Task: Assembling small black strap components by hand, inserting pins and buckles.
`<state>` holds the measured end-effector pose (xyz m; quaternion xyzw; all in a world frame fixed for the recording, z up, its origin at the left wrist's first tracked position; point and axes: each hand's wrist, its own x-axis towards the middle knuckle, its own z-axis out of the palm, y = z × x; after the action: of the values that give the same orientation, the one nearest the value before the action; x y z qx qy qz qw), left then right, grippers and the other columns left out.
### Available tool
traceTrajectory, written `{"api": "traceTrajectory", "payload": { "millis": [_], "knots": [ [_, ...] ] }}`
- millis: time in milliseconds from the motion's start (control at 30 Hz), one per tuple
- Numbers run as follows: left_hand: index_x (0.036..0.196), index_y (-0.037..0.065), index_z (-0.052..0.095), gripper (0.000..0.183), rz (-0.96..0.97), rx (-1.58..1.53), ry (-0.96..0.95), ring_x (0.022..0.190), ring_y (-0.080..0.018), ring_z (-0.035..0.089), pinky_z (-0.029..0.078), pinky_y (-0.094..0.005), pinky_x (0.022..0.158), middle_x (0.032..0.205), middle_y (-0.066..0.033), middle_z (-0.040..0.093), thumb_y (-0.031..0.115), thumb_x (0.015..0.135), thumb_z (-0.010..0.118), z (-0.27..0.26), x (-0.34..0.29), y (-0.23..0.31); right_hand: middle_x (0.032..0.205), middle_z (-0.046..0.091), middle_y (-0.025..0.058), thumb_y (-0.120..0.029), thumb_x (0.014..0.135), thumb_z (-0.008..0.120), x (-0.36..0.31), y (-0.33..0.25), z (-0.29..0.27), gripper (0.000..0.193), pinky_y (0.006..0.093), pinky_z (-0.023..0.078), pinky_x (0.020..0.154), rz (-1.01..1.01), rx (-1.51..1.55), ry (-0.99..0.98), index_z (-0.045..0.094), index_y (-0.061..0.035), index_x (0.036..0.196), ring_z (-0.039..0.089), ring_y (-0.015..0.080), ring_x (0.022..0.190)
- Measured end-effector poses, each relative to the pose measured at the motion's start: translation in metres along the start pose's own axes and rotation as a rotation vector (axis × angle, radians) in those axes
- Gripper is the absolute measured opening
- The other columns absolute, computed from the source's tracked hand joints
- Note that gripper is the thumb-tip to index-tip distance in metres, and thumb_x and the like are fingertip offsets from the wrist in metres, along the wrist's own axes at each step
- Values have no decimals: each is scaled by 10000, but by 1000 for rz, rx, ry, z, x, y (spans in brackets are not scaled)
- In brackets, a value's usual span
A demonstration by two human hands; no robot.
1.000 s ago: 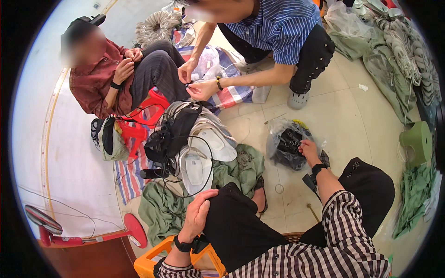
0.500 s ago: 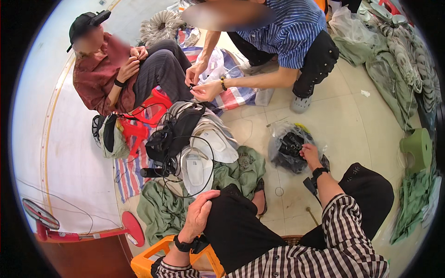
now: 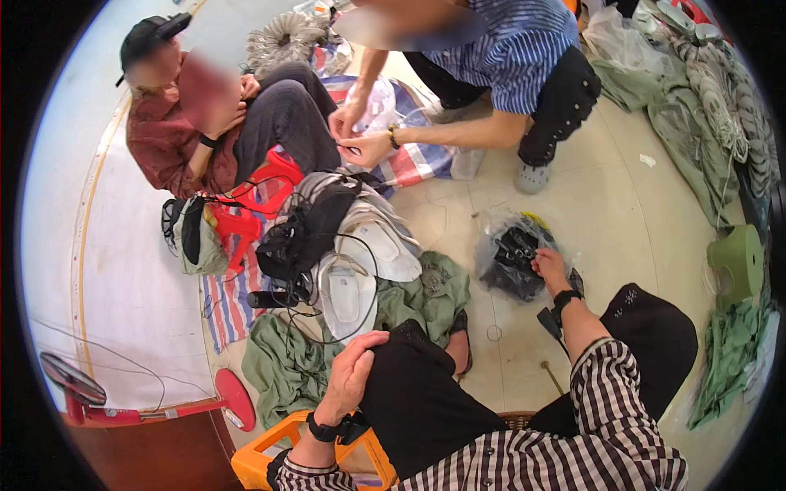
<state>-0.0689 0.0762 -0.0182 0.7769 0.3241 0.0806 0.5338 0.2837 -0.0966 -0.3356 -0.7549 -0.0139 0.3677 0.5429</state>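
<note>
My left hand (image 3: 354, 372) lies on my left knee, its fingers stretched out over the black trouser cloth, holding nothing. Out to the right, my right hand (image 3: 550, 268) reaches down to a clear plastic bag (image 3: 490, 260) on the floor. Its fingers are curled together at the edge of several black pieces (image 3: 517, 245) inside that bag; what they pinch is too small to make out. In front of my left knee lie white shoe insoles (image 3: 345, 299) in a pile, with a black bag (image 3: 307, 237) and cables on top.
A crouching co-worker in a striped blue shirt (image 3: 524, 61) handles a small dark thing. Another person in a dark red shirt (image 3: 155, 147) sits at the left. Around me are green cloth (image 3: 282, 368), an orange stool (image 3: 262, 458), a green stool (image 3: 734, 266) and a red-based stand (image 3: 235, 401).
My right hand stays at the plastic bag with barely any shift, and my left hand keeps still on my knee. The co-workers' hands have moved slightly.
</note>
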Motion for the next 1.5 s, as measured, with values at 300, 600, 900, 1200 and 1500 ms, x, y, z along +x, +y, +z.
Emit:
{"api": "traceTrajectory", "payload": {
  "millis": [300, 600, 900, 1200, 1500],
  "knots": [
    [1058, -46, 537, 374, -62, 12, 5, 1086, -255, 492, 334, -318, 955, 1125, -154, 546, 252, 896, 380, -2, 2, 7, 713, 597, 65, -50, 821, 490, 11, -12, 10, 209, 234, 436, 534, 4, 8, 30, 581, 7, 1000, 561, 129, 612],
    [1049, -31, 550, 381, -70, 33, 10, 1083, -240, 492, 325, -329, 961, 1129, -143, 551, 256, 892, 355, 5, 3, 7, 927, 620, 123, -81, 782, 526, 3, -7, 8, 203, 434, 449, 775, -205, -598, 248, 616, -57, 963, 572, 337, 891],
    [1048, -50, 538, 370, -84, 14, 9, 1097, -251, 486, 323, -328, 966, 1134, -156, 543, 227, 862, 378, 3, 3, 9, 957, 523, 96, -107, 736, 624, -26, -31, 16, 242, 417, 395, 828, -637, -897, 234, 578, -94, 973, 481, 291, 963],
    [1053, -51, 537, 375, -92, 2, 12, 1100, -249, 485, 321, -323, 968, 1143, -157, 538, 234, 862, 384, 3, 5, 12, 957, 518, 111, -107, 717, 651, -35, -21, 27, 258, 433, 390, 825, -470, -1061, 186, 558, -67, 953, 477, 288, 981],
    [1062, -49, 536, 378, -110, -8, 15, 1104, -247, 484, 316, -319, 972, 1146, -157, 537, 243, 870, 391, 3, 6, 12, 838, 551, 107, -93, 711, 635, -22, -17, 26, 187, 442, 403, 765, -456, -888, 174, 525, -54, 858, 533, 304, 876]
  ]
}}
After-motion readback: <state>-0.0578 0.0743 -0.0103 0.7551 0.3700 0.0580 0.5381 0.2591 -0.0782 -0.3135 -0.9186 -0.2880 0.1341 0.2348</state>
